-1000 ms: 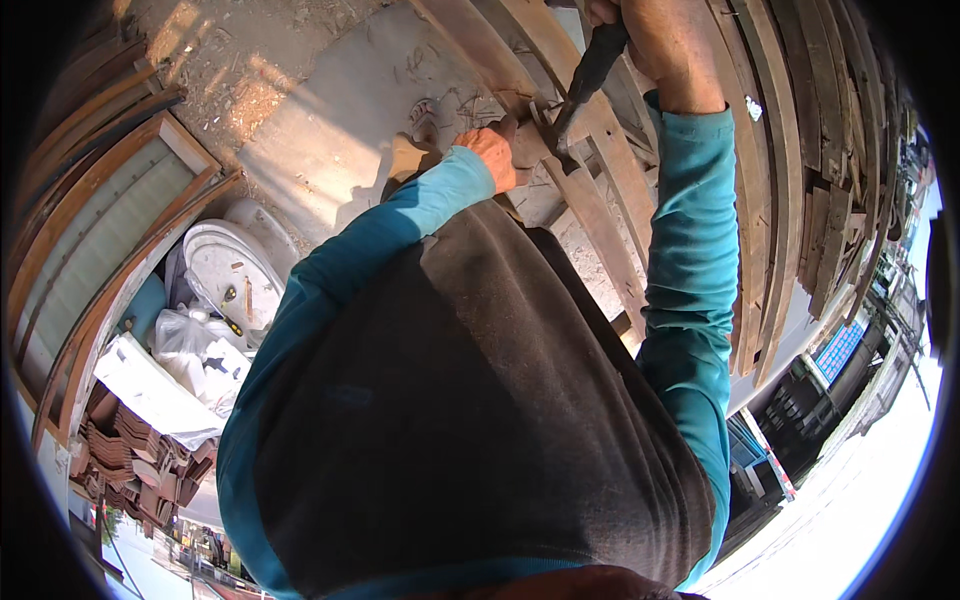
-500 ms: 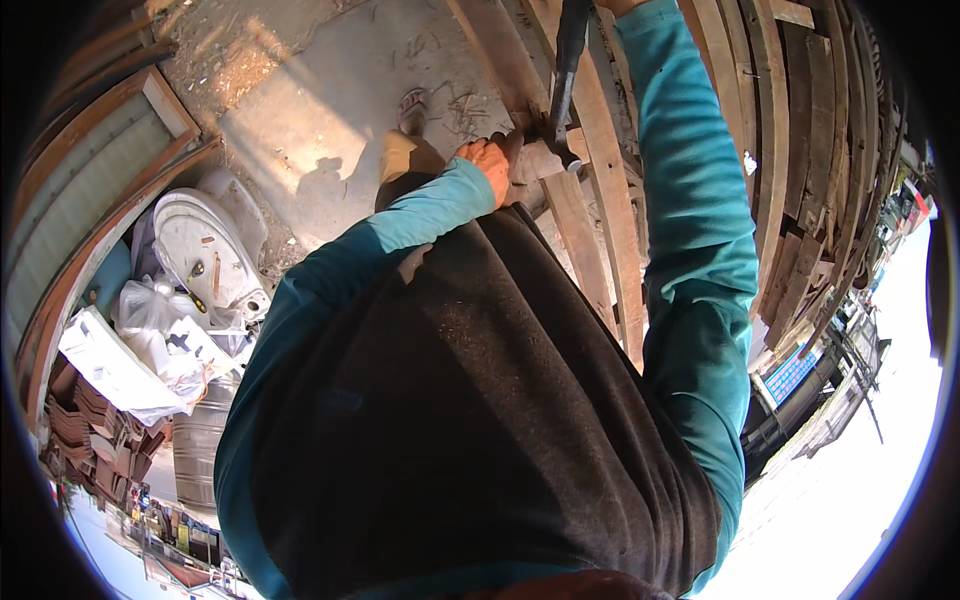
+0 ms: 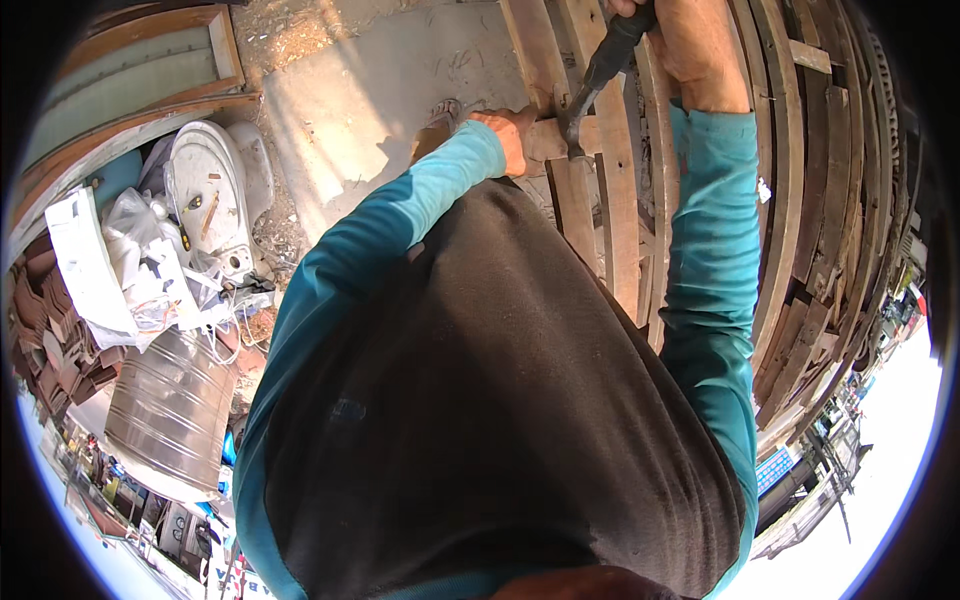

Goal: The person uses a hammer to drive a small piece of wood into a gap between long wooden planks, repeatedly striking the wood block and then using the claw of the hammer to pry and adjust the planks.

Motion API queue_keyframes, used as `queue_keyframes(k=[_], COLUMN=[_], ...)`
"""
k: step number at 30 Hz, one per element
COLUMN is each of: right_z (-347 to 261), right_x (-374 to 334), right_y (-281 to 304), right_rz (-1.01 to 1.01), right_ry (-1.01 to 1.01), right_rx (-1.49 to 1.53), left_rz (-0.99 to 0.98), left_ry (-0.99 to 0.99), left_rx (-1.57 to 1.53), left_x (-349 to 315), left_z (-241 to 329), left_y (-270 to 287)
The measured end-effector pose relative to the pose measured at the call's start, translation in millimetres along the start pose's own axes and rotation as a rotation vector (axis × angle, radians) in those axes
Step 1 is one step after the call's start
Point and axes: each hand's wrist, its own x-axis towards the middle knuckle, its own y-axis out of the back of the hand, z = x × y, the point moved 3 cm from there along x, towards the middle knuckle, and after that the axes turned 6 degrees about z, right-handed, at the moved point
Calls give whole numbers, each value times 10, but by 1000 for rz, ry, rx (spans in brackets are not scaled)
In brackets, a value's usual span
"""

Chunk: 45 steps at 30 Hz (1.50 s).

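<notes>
My right hand (image 3: 690,45) is closed around the black grip of a hammer (image 3: 603,70), its fingers partly cut off by the top edge. The hammer slants down and left, its dark metal head against a short wooden piece (image 3: 547,140) lying across the planks. My left hand (image 3: 508,135) is closed at the left end of that piece, thumb along the wood; its other fingers are mostly hidden. Long brown planks (image 3: 618,190) run beneath the hammer head and beside both hands.
Stacked timber (image 3: 820,190) curves along the right. On the left lie a white toilet (image 3: 212,190), a white foam box (image 3: 85,265), plastic bags (image 3: 135,240), a ribbed metal drum (image 3: 172,405) and brown tiles (image 3: 50,320). A wood-framed panel (image 3: 150,60) leans behind; my sandalled foot (image 3: 445,112) stands on concrete.
The hammer's handle has swung rightward and lower, bringing my right hand and wrist into view. My left hand stays at the short wooden piece. The whole view has shifted slightly.
</notes>
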Motion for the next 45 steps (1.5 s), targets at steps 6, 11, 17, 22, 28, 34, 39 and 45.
queue_keyframes(k=[6, 11, 17, 22, 28, 34, 39, 45], right_z=[9, -110, 147, 192, 457, 546, 552, 191], right_x=[-681, -760, -1704, -1626, -2012, -2758, -2682, -3222], right_y=[291, 313, 606, 657, 793, 1086, 1307, 1344], right_rz=[277, 243, 265, 276, 145, 74, 76, 19], right_ry=[186, 514, 731, 622, 834, 785, 819, 535], right_rx=[122, -296, -327, -146, -266, 49, 154, 133], left_rz=[114, 104, 75, -3, 79, 69, 397, 365], left_ry=[57, 104, 147, 99, 71, 107, 17, -270], left_rx=[-26, 51, 114, -13, -4, 24, 103, 243], left_x=[-186, -203, -103, -226, -299, -52, -46, -689], left_z=[378, 585, 409, 631, 624, 647, 711, 885], left_y=[-147, -239, -356, -375, -710, -280, -372, -621])
